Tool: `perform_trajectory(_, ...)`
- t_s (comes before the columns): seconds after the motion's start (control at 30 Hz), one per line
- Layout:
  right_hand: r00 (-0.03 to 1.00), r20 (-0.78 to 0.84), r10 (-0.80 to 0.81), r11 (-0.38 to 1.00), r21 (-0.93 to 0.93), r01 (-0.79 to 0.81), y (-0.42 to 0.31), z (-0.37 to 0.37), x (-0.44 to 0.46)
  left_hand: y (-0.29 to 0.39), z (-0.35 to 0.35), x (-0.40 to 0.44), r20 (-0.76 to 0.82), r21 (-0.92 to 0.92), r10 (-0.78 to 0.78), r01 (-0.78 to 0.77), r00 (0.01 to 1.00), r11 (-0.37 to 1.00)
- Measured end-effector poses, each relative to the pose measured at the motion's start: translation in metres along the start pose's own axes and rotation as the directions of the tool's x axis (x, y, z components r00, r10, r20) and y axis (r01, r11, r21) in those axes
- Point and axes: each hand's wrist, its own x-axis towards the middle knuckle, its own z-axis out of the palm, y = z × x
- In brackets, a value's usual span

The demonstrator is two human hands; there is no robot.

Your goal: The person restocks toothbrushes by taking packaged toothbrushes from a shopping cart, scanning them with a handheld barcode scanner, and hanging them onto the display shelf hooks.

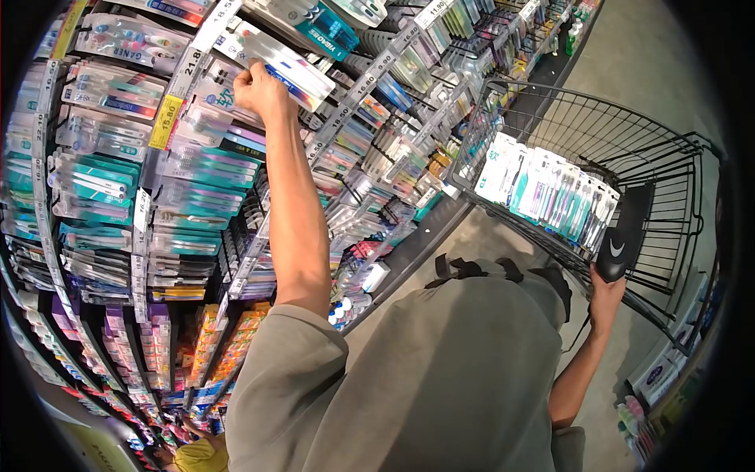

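Note:
My left hand (261, 88) reaches up to the shelf, its fingers closed at the edge of a clear toothbrush pack (295, 72) with blue and purple parts. Below that hand hangs another pack (212, 88). Low on the right, my right hand (606, 293) is wrapped round the black handle (625, 236) of a wire shopping cart (543, 102). Inside the cart, a row of packaged toothbrushes (550, 189) stands on edge, close together.
Hooks full of toothbrush packs (94, 185) fill the shelving on the left, with price strips (165, 122) between rows. Orange and purple packs hang lower. A person in a yellow top (199, 456) is at the bottom left. Grey floor (629, 71) lies beyond the cart.

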Motion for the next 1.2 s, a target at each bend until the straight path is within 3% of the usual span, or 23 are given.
perform_trajectory(0.1, 0.999, -0.048, -0.013, 0.998, -0.063, 0.010, 0.001, -0.009, 0.002, 0.004, 0.006, -0.008, -0.063, 0.070, -0.024, 0.029, 0.998, 0.997)
perform_trajectory(0.23, 0.999, -0.043, 0.018, 0.992, -0.122, -0.023, 0.002, -0.019, 0.004, -0.001, 0.006, -0.012, -0.094, 0.032, -0.009, 0.012, 0.996, 0.999)
perform_trajectory(0.3, 0.999, -0.036, 0.016, 0.988, -0.150, -0.022, 0.003, -0.020, 0.006, 0.001, 0.003, -0.022, -0.103, 0.114, -0.015, 0.027, 0.995, 0.993)
perform_trajectory(0.37, 1.000, -0.012, -0.018, 0.981, -0.193, 0.015, 0.009, -0.021, 0.009, -0.004, 0.002, -0.032, -0.175, 0.252, 0.095, -0.049, 0.980, 0.966)
perform_trajectory(0.4, 1.000, -0.003, 0.024, 0.973, -0.230, -0.024, 0.008, -0.022, 0.011, -0.014, 0.000, -0.040, -0.164, 0.173, 0.080, -0.051, 0.983, 0.984)
perform_trajectory(0.47, 1.000, -0.009, 0.006, 0.978, -0.209, -0.007, 0.010, -0.018, 0.013, -0.016, 0.003, -0.083, -0.115, 0.266, 0.177, -0.141, 0.978, 0.953)
perform_trajectory(0.5, 1.000, -0.025, -0.004, 0.984, -0.179, 0.000, 0.009, -0.018, 0.014, -0.019, 0.008, -0.111, -0.041, 0.196, 0.167, -0.156, 0.985, 0.968)
perform_trajectory(0.53, 1.000, -0.009, -0.004, 0.986, -0.166, 0.002, 0.004, -0.017, 0.015, -0.014, 0.011, -0.147, 0.098, 0.108, 0.036, -0.046, 0.995, 0.993)
perform_trajectory(0.57, 1.000, -0.003, -0.016, 0.984, -0.175, 0.015, 0.003, -0.018, 0.016, -0.013, 0.017, -0.184, 0.190, 0.172, -0.163, 0.131, 0.968, 0.976)
perform_trajectory(0.6, 1.000, 0.007, -0.011, 0.984, -0.176, 0.012, 0.003, -0.018, 0.017, -0.027, 0.019, -0.223, 0.310, 0.123, -0.194, 0.163, 0.931, 0.979)
perform_trajectory(0.63, 1.000, 0.018, -0.006, 0.984, -0.178, 0.009, 0.005, -0.018, 0.018, -0.027, 0.015, -0.259, 0.496, 0.207, -0.206, 0.116, 0.844, 0.971)
perform_trajectory(0.67, 1.000, 0.007, 0.025, 0.978, -0.207, -0.023, 0.012, -0.021, 0.021, -0.052, 0.015, -0.301, 0.583, 0.150, -0.108, 0.023, 0.805, 0.988)
perform_trajectory(0.7, 1.000, 0.016, 0.016, 0.976, -0.218, -0.012, 0.016, -0.020, 0.022, -0.073, 0.007, -0.338, 0.740, 0.271, -0.147, -0.091, 0.656, 0.958)
perform_trajectory(0.73, 1.000, 0.002, -0.007, 0.986, -0.165, 0.007, 0.020, -0.018, 0.023, -0.046, 0.000, -0.353, 0.825, 0.496, -0.386, -0.202, 0.412, 0.845)
perform_trajectory(0.77, 1.000, -0.013, -0.027, 0.994, -0.110, 0.025, 0.022, -0.017, 0.024, -0.041, -0.007, -0.368, 0.846, 0.530, -0.481, -0.253, 0.231, 0.809)
perform_trajectory(0.8, 0.999, -0.048, -0.008, 0.992, -0.125, 0.002, 0.017, -0.013, 0.022, -0.047, -0.014, -0.390, 0.824, 0.567, -0.541, -0.228, 0.169, 0.792)
perform_trajectory(0.83, 0.999, -0.039, -0.020, 0.991, -0.133, 0.015, 0.012, -0.008, 0.021, -0.051, -0.023, -0.405, 0.822, 0.569, -0.540, -0.219, 0.183, 0.793)
perform_trajectory(0.9, 0.996, -0.078, -0.052, 0.976, -0.213, 0.035, 0.002, -0.005, 0.018, -0.056, -0.034, -0.426, 0.854, 0.506, -0.497, -0.469, 0.154, 0.724)
perform_trajectory(1.0, 0.996, -0.062, -0.058, 0.970, -0.239, 0.042, -0.003, -0.005, 0.017, -0.056, -0.036, -0.428, 0.830, 0.550, -0.544, -0.343, 0.123, 0.762)
perform_trajectory(1.2, 1.000, 0.005, 0.020, 0.950, -0.311, -0.017, 0.010, -0.017, 0.020, -0.059, -0.039, -0.441, 0.804, 0.589, -0.572, -0.347, 0.163, 0.730)
